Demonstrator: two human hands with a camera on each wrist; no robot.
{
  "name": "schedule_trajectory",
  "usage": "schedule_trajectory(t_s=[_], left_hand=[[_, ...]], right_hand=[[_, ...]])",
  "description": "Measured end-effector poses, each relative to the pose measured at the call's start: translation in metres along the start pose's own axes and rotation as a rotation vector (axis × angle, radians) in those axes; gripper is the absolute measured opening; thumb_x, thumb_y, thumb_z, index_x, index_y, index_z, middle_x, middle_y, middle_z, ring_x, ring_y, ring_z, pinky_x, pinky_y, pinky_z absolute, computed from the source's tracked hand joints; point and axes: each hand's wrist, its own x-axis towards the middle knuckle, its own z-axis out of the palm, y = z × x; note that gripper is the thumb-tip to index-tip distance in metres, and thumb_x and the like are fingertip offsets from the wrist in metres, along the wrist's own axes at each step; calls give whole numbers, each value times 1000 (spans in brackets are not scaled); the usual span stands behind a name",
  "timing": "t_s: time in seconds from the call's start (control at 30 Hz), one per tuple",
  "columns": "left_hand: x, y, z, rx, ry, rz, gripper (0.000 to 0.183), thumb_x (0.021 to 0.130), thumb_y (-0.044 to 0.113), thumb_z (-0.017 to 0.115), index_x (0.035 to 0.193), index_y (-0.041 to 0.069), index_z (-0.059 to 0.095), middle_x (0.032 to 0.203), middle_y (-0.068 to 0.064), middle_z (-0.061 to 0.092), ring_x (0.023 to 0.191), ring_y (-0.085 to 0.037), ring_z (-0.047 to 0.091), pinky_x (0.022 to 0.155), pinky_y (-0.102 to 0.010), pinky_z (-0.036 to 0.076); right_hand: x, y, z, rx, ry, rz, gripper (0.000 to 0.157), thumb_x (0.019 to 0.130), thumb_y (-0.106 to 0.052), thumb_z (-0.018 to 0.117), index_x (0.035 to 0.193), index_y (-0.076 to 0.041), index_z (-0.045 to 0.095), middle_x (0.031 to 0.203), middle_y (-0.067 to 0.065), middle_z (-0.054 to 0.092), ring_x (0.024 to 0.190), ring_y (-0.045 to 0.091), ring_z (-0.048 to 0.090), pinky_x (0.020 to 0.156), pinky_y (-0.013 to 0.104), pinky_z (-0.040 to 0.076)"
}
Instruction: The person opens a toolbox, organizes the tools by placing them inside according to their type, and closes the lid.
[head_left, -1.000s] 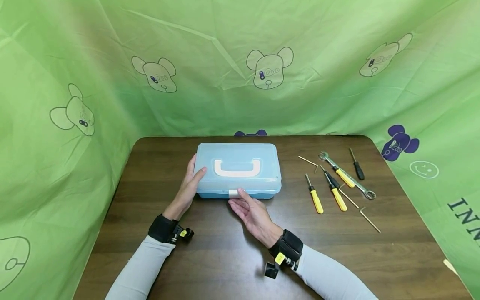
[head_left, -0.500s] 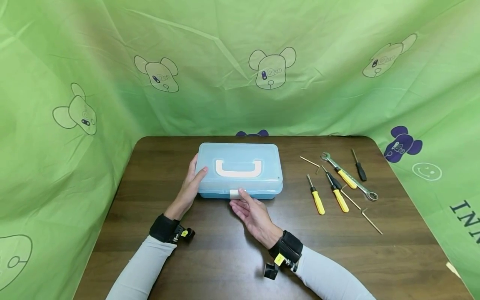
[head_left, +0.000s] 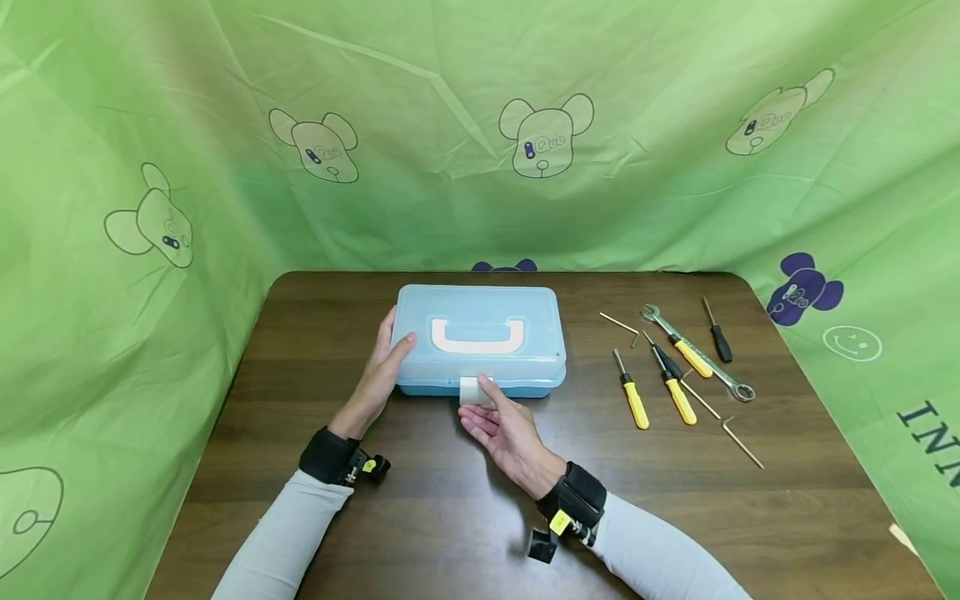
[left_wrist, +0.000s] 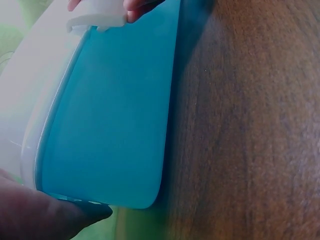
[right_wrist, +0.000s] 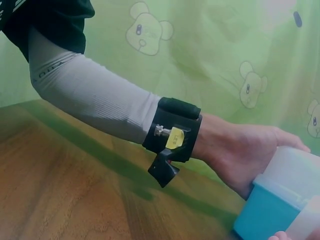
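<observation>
A light blue plastic toolbox (head_left: 487,304) with a white carry handle (head_left: 477,346) on its closed lid stands on the table. My left hand (head_left: 375,375) grips its left end, the thumb over the lid edge and the fingers along the side. At the middle of the front, my right hand (head_left: 512,429) pinches the white latch (head_left: 470,391) between thumb and fingers. In the left wrist view the latch (left_wrist: 97,14) stands out from the box's blue front wall (left_wrist: 110,120). The right wrist view shows the left hand (right_wrist: 240,150) against the box end.
Right of the box lie yellow-handled screwdrivers (head_left: 634,406), a combination wrench (head_left: 716,373), a black screwdriver (head_left: 721,342) and several hex keys (head_left: 742,443). A green printed cloth (head_left: 420,208) hangs behind and beside the brown table (head_left: 420,517).
The latch has swung outward and up from the box front under my right fingers, showing more of its white face. My left hand keeps its grip on the box end.
</observation>
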Motion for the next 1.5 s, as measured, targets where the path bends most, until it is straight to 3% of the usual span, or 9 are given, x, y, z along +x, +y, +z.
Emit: schedule_trajectory(t_s=[0.33,0.67,0.8,1.0,1.5], left_hand=[[2,-1,0,-7,3,3,74,113,29,46,171,12,4,178,-7,6,162,-23,5,130,-52,4],[2,0,-1,-23,-9,3,73,113,29,46,171,15,3,178,-6,5,162,-22,4,130,-53,4],[2,0,-1,-24,-12,3,73,114,29,45,171,14,3,178,-6,5,162,-22,5,130,-54,4],[1,-1,-1,-20,-14,-6,72,114,30,44,171,15,2,178,-6,3,162,-22,3,130,-54,3],[1,-1,-1,-26,-9,-7,72,114,30,45,171,17,4,178,-3,5,162,-20,4,130,-52,5]], right_hand=[[-6,-1,-1,-24,-47,-52,51,97,-36,79,126,-1,55,102,11,71,99,24,75,94,36,60],[-11,-2,-13,-102,-135,-104,17,101,-15,72,112,-4,63,112,12,77,107,25,74,96,40,59],[-12,-4,-19,-129,-169,-114,28,100,-4,69,126,4,61,113,12,77,108,24,75,97,40,59],[-13,-4,-26,-152,-212,-129,50,99,8,65,145,13,47,113,13,76,102,20,75,96,36,59],[-12,-8,-36,-257,-283,-161,69,93,14,67,154,14,35,116,16,75,100,18,74,93,30,59]])
